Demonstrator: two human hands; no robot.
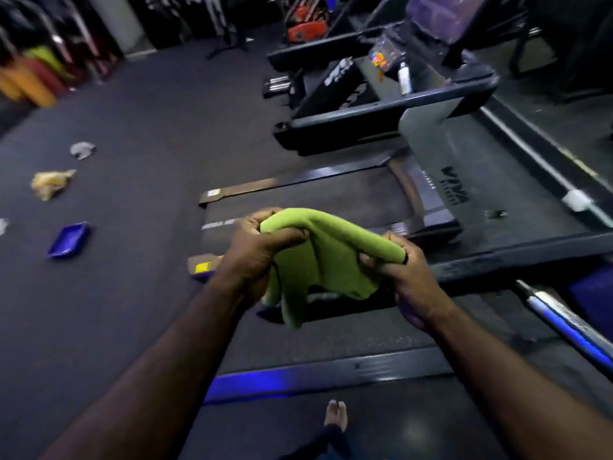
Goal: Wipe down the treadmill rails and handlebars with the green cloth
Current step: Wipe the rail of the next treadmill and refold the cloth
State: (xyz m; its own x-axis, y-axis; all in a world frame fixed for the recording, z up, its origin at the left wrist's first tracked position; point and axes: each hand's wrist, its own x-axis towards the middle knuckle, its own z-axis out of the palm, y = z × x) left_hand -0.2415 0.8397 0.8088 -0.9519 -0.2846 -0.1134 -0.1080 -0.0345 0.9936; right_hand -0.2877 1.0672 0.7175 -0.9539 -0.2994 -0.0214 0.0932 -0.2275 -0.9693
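I hold the green cloth (328,257) in the air between both hands, over the treadmill belt (308,200). My left hand (255,254) grips its left end, with a fold hanging down below the fist. At the cloth's right end, my right hand (401,277) pinches the fabric. The treadmill's dark handlebar (374,111) runs across the upper right, above the grey upright (428,134). A near side rail (331,370) with a blue glow lies below my arms. Another handlebar (517,257) runs along the right, just beyond my right hand.
A white spray bottle (403,78) stands on the console. On the dark floor at left lie a blue tray (68,240), a crumpled yellow rag (51,183) and a grey scrap (82,150). A second treadmill (331,81) stands behind. My bare foot (336,415) is at the bottom.
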